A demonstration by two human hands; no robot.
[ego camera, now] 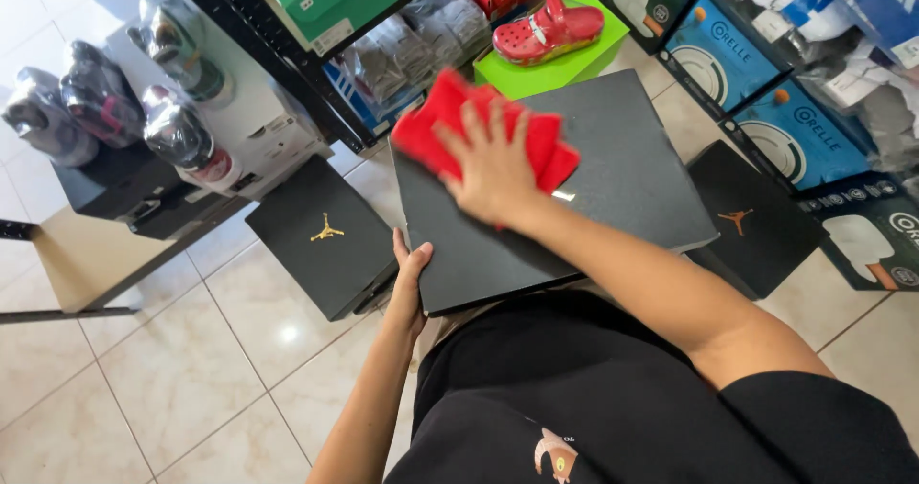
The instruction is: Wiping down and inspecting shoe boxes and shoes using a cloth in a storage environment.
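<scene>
A large black shoe box [613, 173] is held in front of my body, its lid facing up. My right hand [490, 163] lies flat on a red cloth [436, 125] spread over the lid's far left part. My left hand [409, 278] grips the box's near left edge, thumb on top. My black shirt fills the lower right.
Another black box with a gold figure [325, 235] lies on the tiled floor to the left, and a third with an orange figure [756, 221] to the right. A red clog [546, 29] rests on a green box. Wrapped shoes [177, 130] stand on a low table. Shelves hold more boxes.
</scene>
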